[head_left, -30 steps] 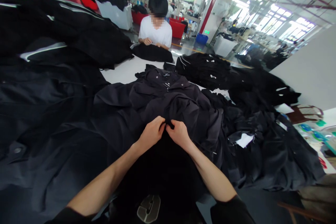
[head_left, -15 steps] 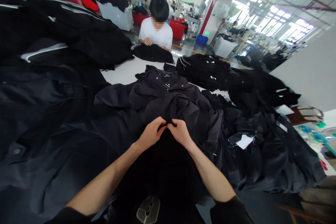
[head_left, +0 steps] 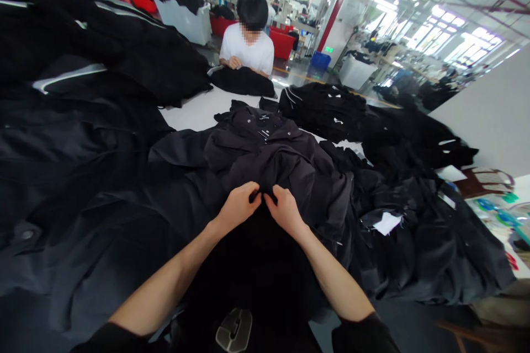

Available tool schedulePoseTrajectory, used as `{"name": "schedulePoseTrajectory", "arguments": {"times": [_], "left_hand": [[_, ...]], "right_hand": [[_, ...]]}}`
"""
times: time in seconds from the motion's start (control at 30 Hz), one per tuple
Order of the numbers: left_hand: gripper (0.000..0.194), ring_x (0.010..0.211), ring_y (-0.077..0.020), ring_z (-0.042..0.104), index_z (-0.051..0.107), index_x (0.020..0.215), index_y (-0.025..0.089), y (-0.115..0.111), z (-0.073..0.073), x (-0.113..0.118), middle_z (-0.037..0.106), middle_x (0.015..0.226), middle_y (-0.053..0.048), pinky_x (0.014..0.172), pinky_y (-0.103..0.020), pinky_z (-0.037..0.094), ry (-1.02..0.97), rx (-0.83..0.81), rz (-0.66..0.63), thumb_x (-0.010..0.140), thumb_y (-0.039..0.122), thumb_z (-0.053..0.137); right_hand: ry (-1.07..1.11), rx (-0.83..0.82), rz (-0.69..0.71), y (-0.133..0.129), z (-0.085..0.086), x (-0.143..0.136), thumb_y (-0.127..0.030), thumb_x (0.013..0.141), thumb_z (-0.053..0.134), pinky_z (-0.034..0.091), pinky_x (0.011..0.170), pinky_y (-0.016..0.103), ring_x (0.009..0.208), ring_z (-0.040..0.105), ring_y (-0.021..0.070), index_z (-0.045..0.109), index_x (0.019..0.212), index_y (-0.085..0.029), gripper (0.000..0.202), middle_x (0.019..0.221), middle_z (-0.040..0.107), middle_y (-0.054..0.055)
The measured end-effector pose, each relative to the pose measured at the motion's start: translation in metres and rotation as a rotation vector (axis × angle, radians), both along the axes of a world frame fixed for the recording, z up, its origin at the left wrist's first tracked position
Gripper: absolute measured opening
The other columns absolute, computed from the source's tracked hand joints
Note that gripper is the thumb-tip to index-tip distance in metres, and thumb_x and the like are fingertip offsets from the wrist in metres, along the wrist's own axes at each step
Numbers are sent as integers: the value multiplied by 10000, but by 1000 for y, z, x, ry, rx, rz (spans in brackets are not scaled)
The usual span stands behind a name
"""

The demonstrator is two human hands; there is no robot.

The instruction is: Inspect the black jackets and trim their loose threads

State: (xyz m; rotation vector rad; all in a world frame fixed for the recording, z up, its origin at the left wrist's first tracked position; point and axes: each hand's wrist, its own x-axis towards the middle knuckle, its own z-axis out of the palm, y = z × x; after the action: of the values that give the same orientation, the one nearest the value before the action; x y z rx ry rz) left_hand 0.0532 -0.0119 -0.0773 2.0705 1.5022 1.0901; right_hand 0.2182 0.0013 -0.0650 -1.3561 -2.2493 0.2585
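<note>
A dark jacket [head_left: 244, 160] lies spread on the white table [head_left: 192, 113], its collar and label facing away from me. At its near edge, my left hand [head_left: 242, 204] pinches the dark fabric between thumb and fingers. Close beside it, my right hand [head_left: 284, 207] grips the same fabric, with a small gap between the two hands. The fingertips are partly lost against the dark cloth.
Dark garments [head_left: 62, 176] are heaped on the left, and more [head_left: 430, 231] on the right with a white tag [head_left: 387, 223]. Across the table, a person in a white shirt [head_left: 248, 47] handles a black piece [head_left: 242, 81]. A brown bag [head_left: 484, 182] lies at far right.
My hands have moved slightly apart along the fabric edge, and the fingers of my right hand are more curled. The view has shifted slightly.
</note>
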Motion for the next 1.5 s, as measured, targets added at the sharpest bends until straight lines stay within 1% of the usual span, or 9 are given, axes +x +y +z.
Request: {"name": "schedulePoseTrajectory", "arguments": {"times": [0.23, 0.5, 0.7, 0.83, 0.97, 1.07, 1.27, 1.4, 1.5], "left_hand": [[68, 703, -141, 552, 526, 846, 184, 1, -3, -3, 578, 790, 5, 670, -272, 433, 43, 43, -27, 911, 167, 530], [117, 708, -144, 553, 497, 815, 188, 1, -3, -5, 566, 790, -3, 660, -273, 453, 64, 72, -76, 925, 148, 501], [74, 780, -165, 598, 524, 891, 184, 0, -9, -2, 595, 854, -26, 719, -297, 501, 108, 118, -69, 922, 126, 489], [54, 790, -169, 609, 524, 927, 187, -3, -9, -2, 603, 866, -26, 739, -309, 518, 68, 131, -68, 920, 138, 501], [29, 760, -165, 606, 514, 918, 190, -5, -7, -2, 596, 846, -18, 712, -307, 521, 33, 89, -71, 918, 161, 517], [24, 773, -166, 611, 513, 927, 190, -5, -10, -2, 599, 862, -21, 718, -309, 525, 16, 74, -79, 917, 169, 520], [68, 798, -165, 614, 535, 969, 186, -6, -14, 2, 602, 889, -32, 747, -318, 536, -17, 120, -31, 917, 167, 497], [71, 781, -149, 615, 557, 956, 185, -10, -10, 5, 623, 876, -22, 756, -305, 535, -167, 61, 33, 892, 169, 530], [66, 753, -136, 607, 576, 937, 185, -11, -9, 5, 627, 843, -6, 736, -285, 532, -287, 11, 36, 884, 181, 537]], "right_hand": [[-96, -7, 34, 1, 2, -1, -190, 887, 559, 330, 696, 269, 687, 561, 157, 507, 712, -197, 183, 719, 613, 15], [-116, -29, 37, 0, 2, -2, -196, 890, 561, 325, 692, 271, 673, 561, 156, 527, 724, -194, 169, 713, 618, 14], [-95, -41, -1, -3, 3, -5, -193, 884, 555, 319, 688, 270, 684, 561, 161, 514, 704, -197, 184, 705, 613, 21], [2, -59, -30, -5, 0, -5, -208, 882, 550, 306, 652, 266, 632, 516, 148, 451, 654, -204, 249, 651, 569, 4], [120, -103, -64, -5, 0, -5, -240, 879, 537, 283, 597, 264, 562, 433, 129, 356, 609, -214, 327, 578, 481, -26], [153, -110, -77, -5, 1, -6, -253, 875, 527, 278, 581, 263, 545, 403, 122, 321, 600, -219, 346, 562, 446, -35], [72, 27, -78, -5, -1, -9, -212, 863, 515, 345, 674, 271, 638, 499, 149, 408, 639, -215, 248, 634, 539, -3], [32, 114, -77, -8, -4, -13, -200, 877, 495, 378, 747, 293, 705, 543, 175, 446, 675, -213, 208, 693, 582, 27], [22, 105, -76, -8, -5, -15, -197, 879, 494, 386, 764, 296, 716, 554, 177, 456, 682, -214, 201, 700, 591, 29]]}}
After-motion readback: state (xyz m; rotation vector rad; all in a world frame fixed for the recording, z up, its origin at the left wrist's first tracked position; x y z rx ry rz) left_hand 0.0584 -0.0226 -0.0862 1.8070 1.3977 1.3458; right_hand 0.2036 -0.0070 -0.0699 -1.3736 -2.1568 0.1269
